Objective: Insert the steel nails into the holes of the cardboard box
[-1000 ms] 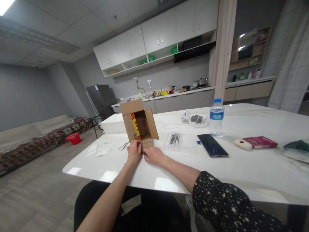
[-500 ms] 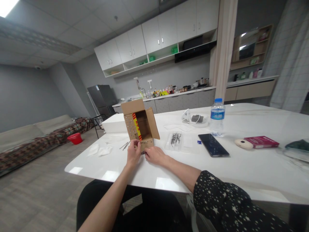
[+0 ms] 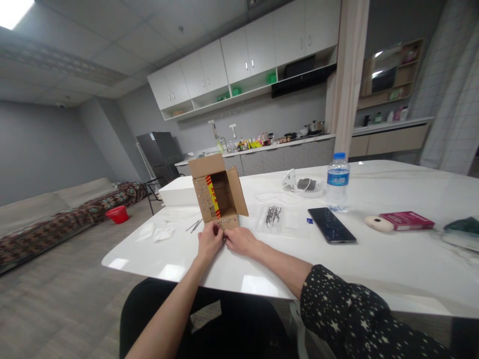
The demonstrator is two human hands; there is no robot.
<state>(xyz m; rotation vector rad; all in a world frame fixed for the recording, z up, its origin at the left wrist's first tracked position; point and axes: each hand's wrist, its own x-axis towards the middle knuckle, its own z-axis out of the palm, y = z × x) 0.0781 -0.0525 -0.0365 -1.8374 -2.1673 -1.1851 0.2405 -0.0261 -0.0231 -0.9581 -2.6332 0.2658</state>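
Note:
An open cardboard box (image 3: 202, 198) with a yellow and red strip stands on the white table, its flaps spread. Small shiny bits dot its left side and lower flap. Just in front of the lower flap, my left hand (image 3: 210, 241) has its fingers bent together in a pinch. My right hand (image 3: 239, 240) rests on the table close beside it, fingers curled, the fingertips of both almost meeting. Whatever lies between the fingers is too small or hidden to make out. Tweezers (image 3: 195, 226) lie left of the box.
Right of the box sit a clear plastic case (image 3: 264, 224) with metal pieces, a phone (image 3: 331, 225), a water bottle (image 3: 338, 182) and a dark red box (image 3: 406, 220). White tissues (image 3: 163, 235) lie left. A white box (image 3: 177, 192) stands behind them.
My left hand has come down from the box's lower front, its fingertips now lower and closer to my right hand. My right hand has hardly moved.

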